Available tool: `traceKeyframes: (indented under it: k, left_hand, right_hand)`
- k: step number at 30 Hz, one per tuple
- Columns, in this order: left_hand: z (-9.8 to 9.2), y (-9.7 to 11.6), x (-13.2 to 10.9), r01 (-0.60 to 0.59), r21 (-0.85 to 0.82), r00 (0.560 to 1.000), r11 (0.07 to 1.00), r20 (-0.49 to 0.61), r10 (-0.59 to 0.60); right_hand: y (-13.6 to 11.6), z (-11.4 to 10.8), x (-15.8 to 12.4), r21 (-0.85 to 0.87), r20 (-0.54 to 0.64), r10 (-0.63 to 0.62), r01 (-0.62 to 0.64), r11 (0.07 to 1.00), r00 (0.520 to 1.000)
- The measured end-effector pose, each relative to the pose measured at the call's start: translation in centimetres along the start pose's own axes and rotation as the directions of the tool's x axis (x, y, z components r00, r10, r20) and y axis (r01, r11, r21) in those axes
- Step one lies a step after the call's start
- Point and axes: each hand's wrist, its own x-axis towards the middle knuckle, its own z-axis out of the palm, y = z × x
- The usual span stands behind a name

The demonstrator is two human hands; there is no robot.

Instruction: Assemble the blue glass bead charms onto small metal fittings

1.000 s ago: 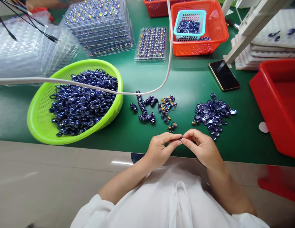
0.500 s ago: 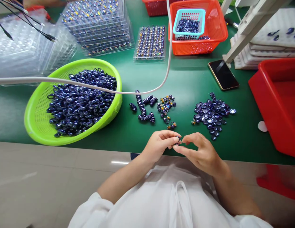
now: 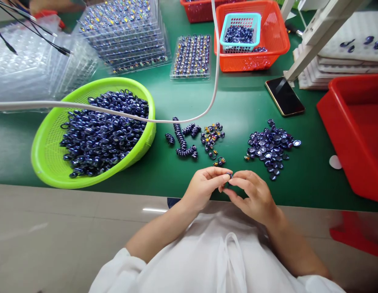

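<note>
My left hand [image 3: 201,187] pinches a small dark, shiny ring [image 3: 229,176] between thumb and fingers, just over the table's front edge. The fingertips of my right hand [image 3: 254,195] close on the same ring from the other side and cover most of it. Beyond the hands lie a few rings with gold-coloured stones [image 3: 219,162] and a small cluster of similar ones [image 3: 211,136]. To their left, dark rings are lined up in rows [image 3: 180,136]. A pile of dark faceted pieces [image 3: 268,144] lies on the right.
A green basket [image 3: 36,154] full of dark rings stands left. Behind are stacked clear trays [image 3: 140,53], one single filled tray [image 3: 190,57] and an orange basket [image 3: 250,63] holding a blue one. A white cable [image 3: 164,121] crosses above the table. A phone [image 3: 285,97] and red bin [image 3: 344,122] are right.
My right hand's fingers have come in and closed against the ring, where the index finger and thumb were wider apart. The left hand keeps its pinch.
</note>
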Motion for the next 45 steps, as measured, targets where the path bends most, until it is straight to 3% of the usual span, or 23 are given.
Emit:
traceKeyframes:
  k: [3, 6, 9, 13, 15, 17, 20, 23, 29, 34, 45]
  left_hand:
    - [0.2, 0.0, -0.1, -0.068, 0.02, 0.997, 0.998, -0.037, 0.068]
    - [0.2, 0.2, -0.2, -0.117, 0.07, 0.99, 0.991, -0.066, 0.122]
    - [0.1, 0.3, -0.4, -0.123, 0.097, 0.99, 0.988, -0.06, 0.129]
    - [0.0, 0.3, -0.5, -0.122, 0.083, 0.99, 0.989, -0.057, 0.127]
    - [0.0, 0.2, -0.6, -0.127, 0.074, 0.99, 0.989, -0.054, 0.131]
    - [0.0, 0.2, -0.6, -0.131, 0.069, 0.99, 0.989, -0.047, 0.134]
    - [0.1, 0.3, -0.8, -0.128, 0.078, 0.99, 0.989, -0.046, 0.132]
    - [0.1, 0.3, -0.9, -0.136, 0.102, 0.988, 0.986, -0.055, 0.142]
    - [0.1, 0.2, -1.4, -0.233, 0.224, 0.971, 0.946, -0.001, 0.239]
    - [-0.1, 0.2, -1.6, -0.397, 0.363, 0.914, 0.843, 0.075, 0.398]
    - [-0.7, -0.5, -1.3, -0.566, 0.499, 0.812, 0.656, 0.199, 0.549]
  right_hand:
    - [-0.6, 0.5, 0.1, 0.057, -0.058, 0.091, -0.088, 0.995, 0.994]
    - [-0.9, 0.4, -0.2, 0.205, -0.051, 0.258, -0.243, 0.948, 0.965]
    - [-0.9, -0.3, -0.5, 0.44, 0.087, 0.411, -0.405, 0.801, 0.908]
    - [-0.8, -1.2, -0.5, 0.639, 0.272, 0.388, -0.467, 0.612, 0.881]
    - [-0.7, -1.3, -0.5, 0.623, 0.284, 0.365, -0.46, 0.633, 0.887]
    - [-0.6, -1.2, -0.5, 0.556, 0.23, 0.343, -0.412, 0.722, 0.911]
    - [-0.5, -1.0, -0.4, 0.398, 0.052, 0.269, -0.267, 0.878, 0.962]
    - [-0.5, -0.8, -0.2, 0.256, -0.099, 0.193, -0.162, 0.953, 0.976]
    - [-0.7, -0.4, -0.3, 0.291, -0.154, 0.083, -0.036, 0.956, 0.985]
    - [-0.7, -0.2, -0.2, 0.248, -0.184, 0.086, -0.039, 0.968, 0.979]
    - [-0.7, -0.1, 0.1, 0.196, -0.187, 0.087, -0.05, 0.979, 0.978]
